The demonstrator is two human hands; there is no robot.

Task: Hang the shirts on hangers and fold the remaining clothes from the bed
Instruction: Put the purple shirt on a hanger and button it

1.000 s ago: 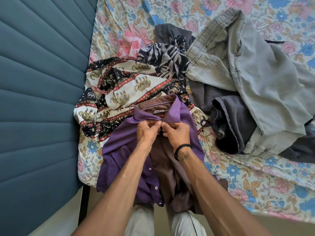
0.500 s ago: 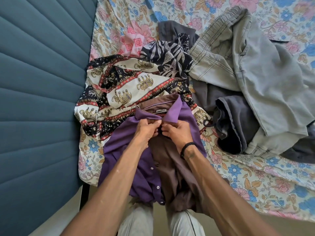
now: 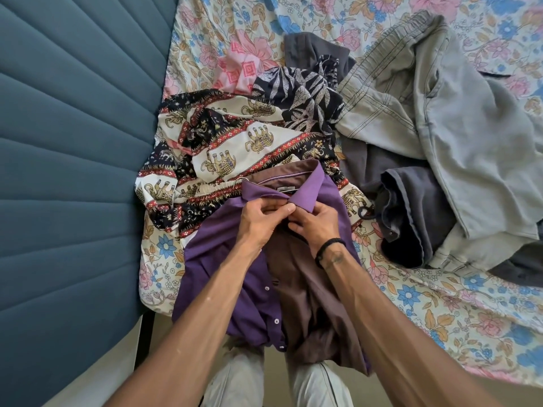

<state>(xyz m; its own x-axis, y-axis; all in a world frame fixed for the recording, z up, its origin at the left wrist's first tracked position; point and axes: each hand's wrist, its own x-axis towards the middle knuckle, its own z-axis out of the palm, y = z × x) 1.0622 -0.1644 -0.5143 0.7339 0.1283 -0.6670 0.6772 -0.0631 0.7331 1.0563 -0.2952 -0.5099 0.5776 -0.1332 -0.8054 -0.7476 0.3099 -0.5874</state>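
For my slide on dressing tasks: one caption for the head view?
Both hands, left hand and right hand, pinch the purple shirt collar on the floral bed.

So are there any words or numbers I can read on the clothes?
Only one: a small label inside the collar of the purple shirt, just above the left hand and right hand. Its print is too small and blurred to read. No other words or numbers show.
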